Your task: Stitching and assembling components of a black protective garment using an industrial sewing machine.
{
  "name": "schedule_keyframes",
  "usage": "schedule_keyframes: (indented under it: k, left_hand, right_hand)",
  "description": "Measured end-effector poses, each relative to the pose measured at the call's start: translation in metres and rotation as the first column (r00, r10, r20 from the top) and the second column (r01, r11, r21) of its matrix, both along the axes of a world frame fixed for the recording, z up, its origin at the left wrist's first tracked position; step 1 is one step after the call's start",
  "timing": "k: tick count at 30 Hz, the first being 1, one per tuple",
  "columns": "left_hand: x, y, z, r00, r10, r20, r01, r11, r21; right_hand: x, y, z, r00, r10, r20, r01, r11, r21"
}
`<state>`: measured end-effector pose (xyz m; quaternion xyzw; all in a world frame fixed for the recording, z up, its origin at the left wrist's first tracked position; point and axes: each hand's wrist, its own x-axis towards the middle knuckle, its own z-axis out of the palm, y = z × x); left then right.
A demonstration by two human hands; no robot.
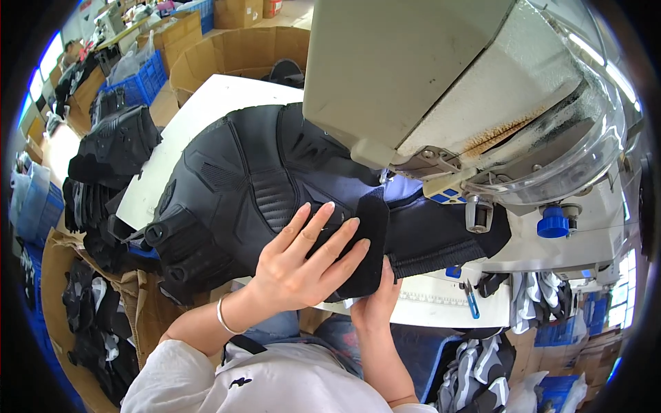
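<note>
A large black padded fabric piece (227, 172) with ribbed and moulded panels lies over the white sewing table (441, 303). Its right part runs under the head of a sewing machine (399, 76), close to the lit needle area (385, 177). My left hand (296, 261) rests on the piece with fingers stretched and slightly apart, next to a raised black flap (372, 241). At the near edge of the flap, my right hand (379, 296) grips the fabric, its thumb up along the edge and the other fingers mostly hidden underneath.
A snips-like blue-handled cutter (472, 303) lies near the table's front edge, beside a printed ruler strip (430, 297). Stacked black pieces (113, 151) stand at the left. Cardboard boxes (237, 51) and blue crates (141, 79) surround the table. A blue knob (552, 221) juts from the machine.
</note>
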<state>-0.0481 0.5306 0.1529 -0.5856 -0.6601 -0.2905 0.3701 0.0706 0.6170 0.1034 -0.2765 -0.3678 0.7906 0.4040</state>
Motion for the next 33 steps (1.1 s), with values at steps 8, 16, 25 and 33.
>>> schedule_keyframes:
  k: [8, 16, 25, 33]
  left_hand:
    - [-0.007, 0.007, 0.0, 1.0, -0.009, 0.015, 0.009, 1.0, 0.006]
    - [0.0, 0.006, 0.041, 0.677, -0.057, 0.734, 0.042, 0.998, 0.039]
    - [-0.001, 0.008, 0.033, 0.974, -0.089, 0.209, 0.091, 0.996, 0.001]
    - [0.007, 0.008, 0.019, 1.0, -0.026, -0.011, 0.025, 0.998, -0.05]
  right_hand:
    - [-0.008, 0.006, 0.002, 0.999, -0.024, -0.03, 0.024, 1.0, 0.002]
    - [-0.022, 0.001, -0.014, 0.985, -0.136, -0.107, 0.129, 0.989, -0.07]
    - [-0.027, -0.008, -0.011, 0.983, -0.114, -0.144, 0.098, 0.988, -0.117]
    - [-0.025, -0.005, -0.019, 0.989, -0.075, -0.13, 0.056, 0.988, -0.143]
